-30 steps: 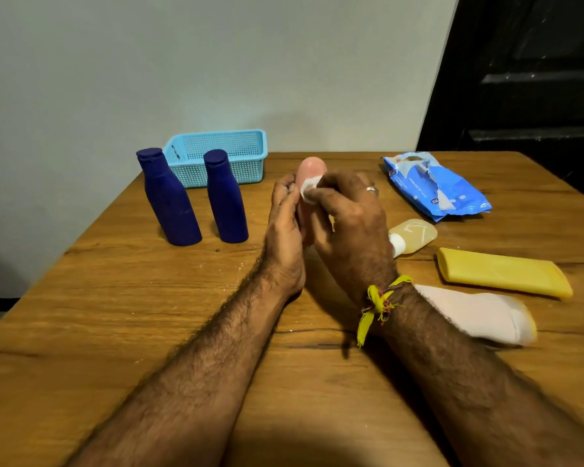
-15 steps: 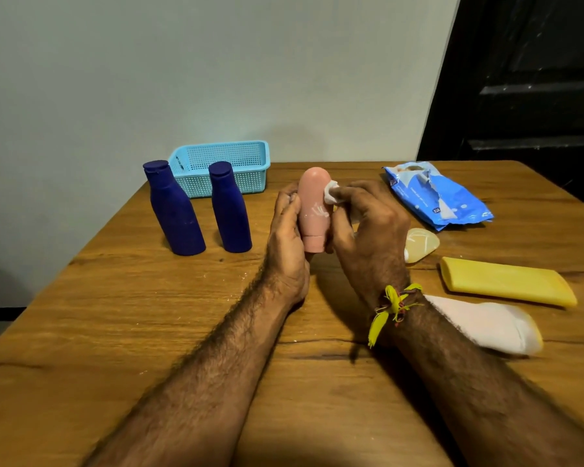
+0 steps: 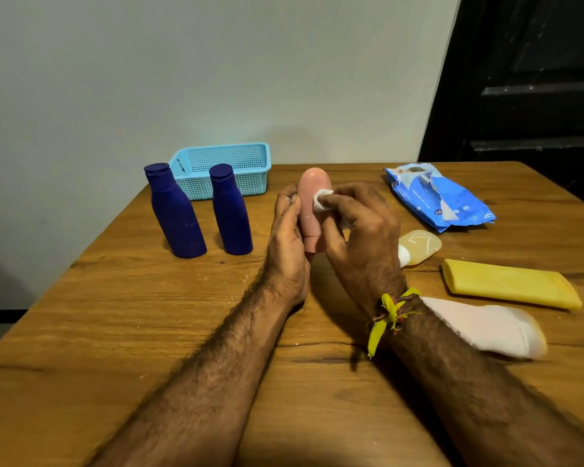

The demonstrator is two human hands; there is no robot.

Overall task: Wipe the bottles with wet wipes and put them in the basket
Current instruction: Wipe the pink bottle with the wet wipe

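Note:
My left hand (image 3: 288, 246) holds a pink bottle (image 3: 310, 210) upright at the table's middle, cap end down. My right hand (image 3: 358, 230) pinches a white wet wipe (image 3: 321, 201) and presses it against the bottle's upper right side. Two dark blue bottles (image 3: 175, 214) (image 3: 231, 212) stand to the left. Behind them sits a light blue basket (image 3: 246, 163) with nothing visible inside. On the right lie a pale clear bottle (image 3: 418, 245), a yellow bottle (image 3: 509, 284) and a white bottle (image 3: 486, 326).
A torn blue wet-wipe pack (image 3: 435, 197) lies at the back right of the wooden table (image 3: 149, 315). A grey wall runs behind the table and a dark door stands at the right.
The pink bottle has come out from behind my hands and shows more of its length. My right hand with the wipe has shifted slightly down its upper right side.

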